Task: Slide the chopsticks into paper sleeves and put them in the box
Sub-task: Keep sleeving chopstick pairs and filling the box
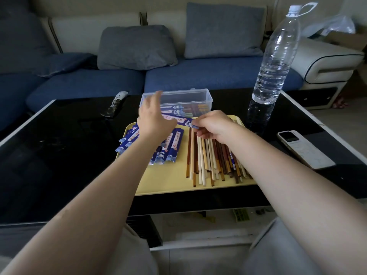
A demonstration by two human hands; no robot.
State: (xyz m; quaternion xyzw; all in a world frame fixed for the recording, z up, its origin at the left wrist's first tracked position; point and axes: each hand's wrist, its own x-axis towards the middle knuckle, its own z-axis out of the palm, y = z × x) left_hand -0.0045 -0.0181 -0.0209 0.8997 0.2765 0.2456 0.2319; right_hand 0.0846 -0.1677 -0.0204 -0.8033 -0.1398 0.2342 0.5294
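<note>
The right hand (213,126) is curled, its fingertips pinching the near end of a blue patterned sleeve (183,121) that stretches across toward the left hand (154,122). That left hand is lifted with its fingers spread and loose; it is blurred, and its palm covers the far end of the sleeve, so I cannot tell whether it touches the paper. Whether chopsticks are already inside the sleeve is also hard to make out.

Just beneath the right hand lies a heap of bare chopsticks (210,159), pale, amber and dark brown, roughly parallel, their upper ends hidden by the wrist. Under the left forearm is a fan of empty sleeves (170,147), blue with white wave prints and a pale label strip, partly covered by the arm. Both piles rest on a yellow tray (168,183).

Just beyond the hands stands a clear plastic box (190,97), open-topped, with several sleeved sets lying in it; the left hand blocks its left corner. Farther right of the right hand are a tall water bottle (276,56) and a white phone (303,148), all on a black glass table (59,147).
</note>
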